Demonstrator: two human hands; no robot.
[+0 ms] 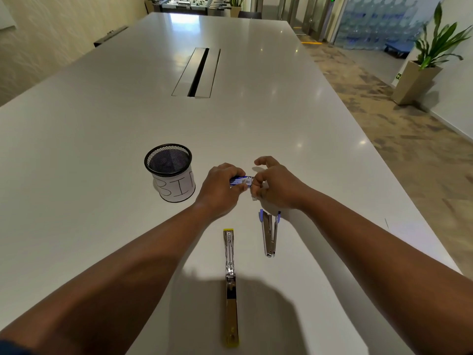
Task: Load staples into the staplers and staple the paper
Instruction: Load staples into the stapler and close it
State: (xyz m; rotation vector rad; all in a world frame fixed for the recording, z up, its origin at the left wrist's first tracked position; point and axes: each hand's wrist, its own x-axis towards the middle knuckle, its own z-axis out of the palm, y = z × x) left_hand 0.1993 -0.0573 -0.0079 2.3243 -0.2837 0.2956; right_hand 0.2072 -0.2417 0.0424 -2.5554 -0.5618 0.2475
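My left hand (220, 187) grips a small blue staple box (240, 181) above the white table (102, 124). My right hand (275, 184) pinches at the box's right end, where a bit of metal, perhaps staples, shows under the fingers. A yellow stapler (231, 285) lies folded fully open and flat, pointing away from me, near the table's front. A blue-tipped stapler (269, 233) lies partly open in a V shape just below my right hand. No paper is visible.
A black mesh cup (170, 172) with a white label reading "BIN" stands left of my hands. A cable slot (198, 73) runs along the table's middle. The table's right edge drops to a carpeted floor with a potted plant (430, 62).
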